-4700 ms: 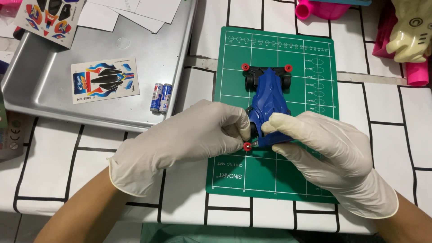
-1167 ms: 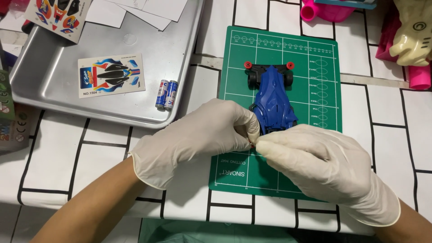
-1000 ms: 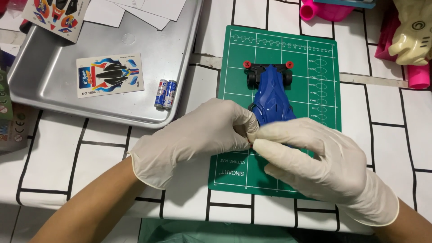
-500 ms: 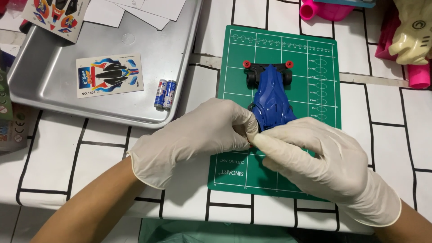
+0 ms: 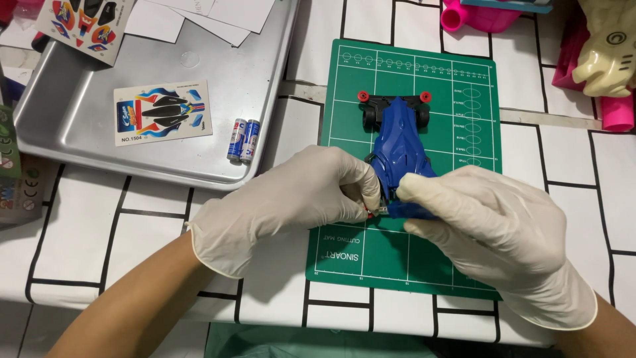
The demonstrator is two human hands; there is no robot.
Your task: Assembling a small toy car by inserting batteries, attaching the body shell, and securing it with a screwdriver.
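I judge fitting at the toy car's [image 5: 397,149] near end: left hand [image 5: 298,202] pinches it, right hand [image 5: 483,225] grips the body. Next calls for steady pressure.

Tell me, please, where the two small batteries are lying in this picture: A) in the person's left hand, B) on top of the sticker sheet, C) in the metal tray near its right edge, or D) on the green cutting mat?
C: the two batteries lie side by side on the floor of the metal tray near its right edge, apart from the sticker sheet and off the green cutting mat.
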